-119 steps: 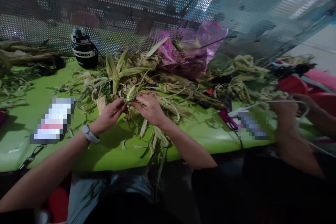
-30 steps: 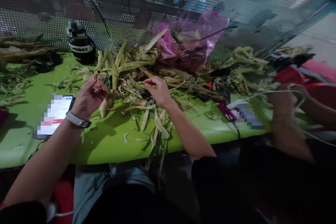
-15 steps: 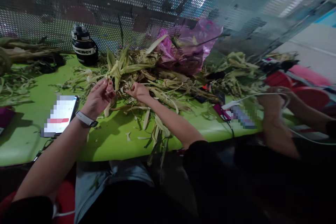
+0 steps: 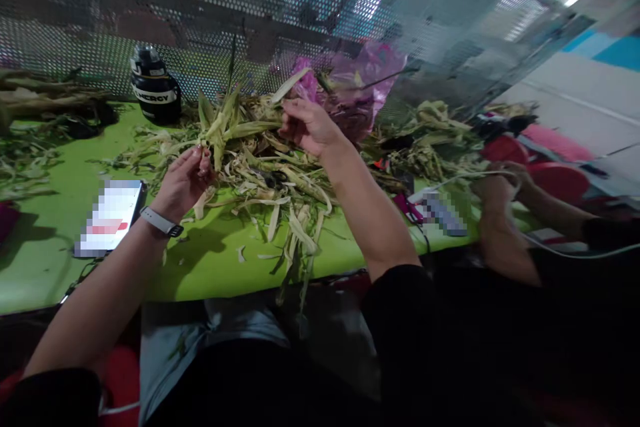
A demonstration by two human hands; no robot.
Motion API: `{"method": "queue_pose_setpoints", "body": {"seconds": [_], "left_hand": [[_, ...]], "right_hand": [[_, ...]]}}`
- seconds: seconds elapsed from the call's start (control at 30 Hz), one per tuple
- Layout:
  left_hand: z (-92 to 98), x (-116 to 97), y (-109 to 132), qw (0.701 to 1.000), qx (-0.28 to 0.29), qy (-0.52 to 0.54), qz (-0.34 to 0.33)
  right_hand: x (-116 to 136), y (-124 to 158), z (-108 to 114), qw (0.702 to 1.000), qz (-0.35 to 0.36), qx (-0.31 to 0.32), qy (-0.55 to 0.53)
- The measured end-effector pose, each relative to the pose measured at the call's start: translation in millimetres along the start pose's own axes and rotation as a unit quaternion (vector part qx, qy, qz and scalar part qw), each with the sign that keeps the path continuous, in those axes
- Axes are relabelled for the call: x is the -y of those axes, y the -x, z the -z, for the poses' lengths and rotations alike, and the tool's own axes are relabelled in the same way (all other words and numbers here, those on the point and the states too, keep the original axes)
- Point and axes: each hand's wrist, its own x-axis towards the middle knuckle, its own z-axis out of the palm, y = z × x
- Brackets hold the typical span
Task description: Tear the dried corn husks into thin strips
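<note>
My left hand [image 4: 184,179] pinches fibrous husk [image 4: 201,145]; my right hand [image 4: 309,128] curls above crinkled, papery strips [image 4: 300,180], grip unclear.

Tabletop [image 4: 210,280], lower left to centre: smooth, glossy, plastic-looking. Corn husks [image 4: 300,177], centre: fibrous, papery, matt, wrinkled. Upper frame: perforated panel [image 4: 200,10], metal in look. Bag [image 4: 383,73], upper centre-right: thin translucent plastic, crinkled, shiny. Bottle [image 4: 156,109], upper left: smooth, dark, plastic-looking. Trousers [image 4: 167,347], bottom left: denim-like cloth. Sleeve [image 4: 400,297], lower right: matt cloth.
</note>
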Motion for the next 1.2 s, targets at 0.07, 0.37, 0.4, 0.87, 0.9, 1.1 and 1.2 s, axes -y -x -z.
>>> {"method": "queue_pose_setpoints", "body": {"seconds": [0.07,0.37,0.4,0.87,0.9,1.1,1.2], "left_hand": [[-1.5,0.2,-0.1,1.000,-0.005,0.004,0.000],[-8.8,-1.7,3.8,1.000,-0.024,0.004,0.002],[-9.0,-1.5,4.3,1.000,-0.021,-0.008,0.001],[-1.9,8.4,6.6,0.994,-0.002,-0.085,0.063],[-0.9,8.9,6.8,0.994,0.003,-0.085,0.073],[3.2,7.2,7.6,0.983,0.021,-0.110,0.147],[2.1,5.6,8.1,0.977,0.041,-0.124,0.166]], "right_hand": [[13.7,4.6,0.3,1.000,0.013,0.021,0.009],[13.2,26.2,-18.6,0.982,-0.033,0.157,0.100],[8.1,28.1,-22.4,0.980,-0.036,0.168,0.101],[-32.9,37.4,-58.2,0.971,-0.053,0.225,0.059],[-34.4,37.5,-60.7,0.972,-0.050,0.223,0.058],[-44.7,35.7,-66.2,0.977,-0.039,0.202,0.050],[-50.2,34.4,-63.8,0.983,-0.027,0.173,0.047]]}}
